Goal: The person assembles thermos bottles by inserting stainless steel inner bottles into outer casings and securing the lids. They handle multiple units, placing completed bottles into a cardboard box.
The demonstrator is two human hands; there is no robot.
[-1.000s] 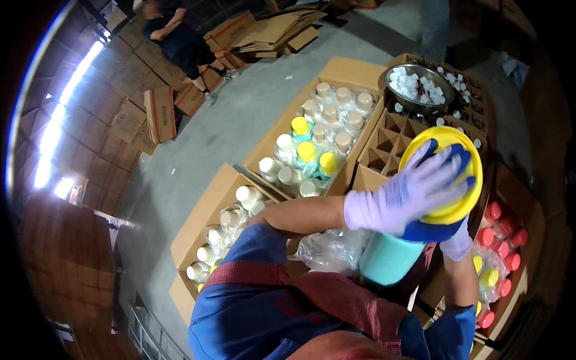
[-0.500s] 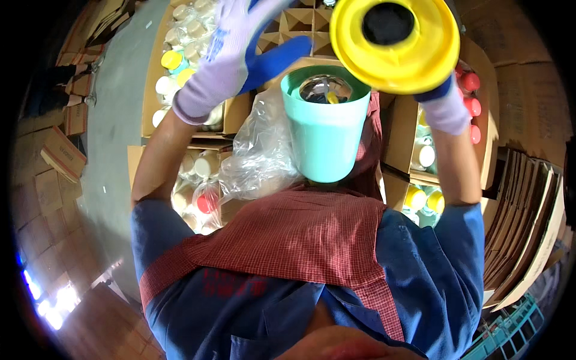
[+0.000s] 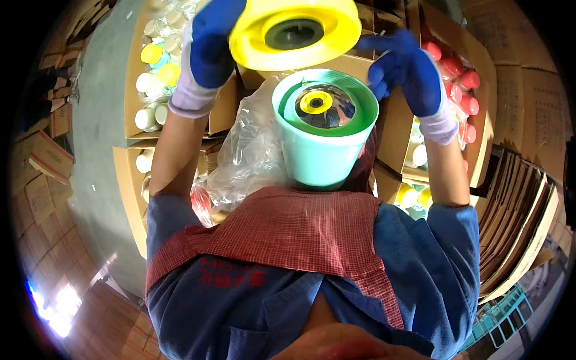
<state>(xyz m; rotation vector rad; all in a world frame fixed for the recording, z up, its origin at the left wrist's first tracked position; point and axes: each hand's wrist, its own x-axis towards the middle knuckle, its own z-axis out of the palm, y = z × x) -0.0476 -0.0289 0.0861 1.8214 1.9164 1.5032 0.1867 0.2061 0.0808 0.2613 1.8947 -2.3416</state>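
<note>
In my left hand (image 3: 211, 51), which wears a white and blue glove, is a round yellow lid (image 3: 294, 34) with a dark centre, gripped at its left edge. My right hand (image 3: 408, 75), gloved the same way, is just past the lid's right side with its fingers apart and nothing held. Below the lid a mint-green tub-shaped container (image 3: 321, 159) stands in front of my apron, tilted a little toward me. Inside its open top sits a shiny silver dome (image 3: 336, 114) that mirrors the yellow lid. What supports the container is hidden.
A crumpled clear plastic bag (image 3: 249, 150) lies left of the container. Cardboard boxes hold bottles with white and yellow caps (image 3: 153, 55) on the left and red caps (image 3: 468, 81) on the right. Flattened cardboard (image 3: 516, 222) is stacked at right, above a teal rack (image 3: 498, 318).
The yellow lid has moved left and passed from my right hand to my left. My right hand has let go. The container's top is tipped further toward view, showing more of the silver dome.
</note>
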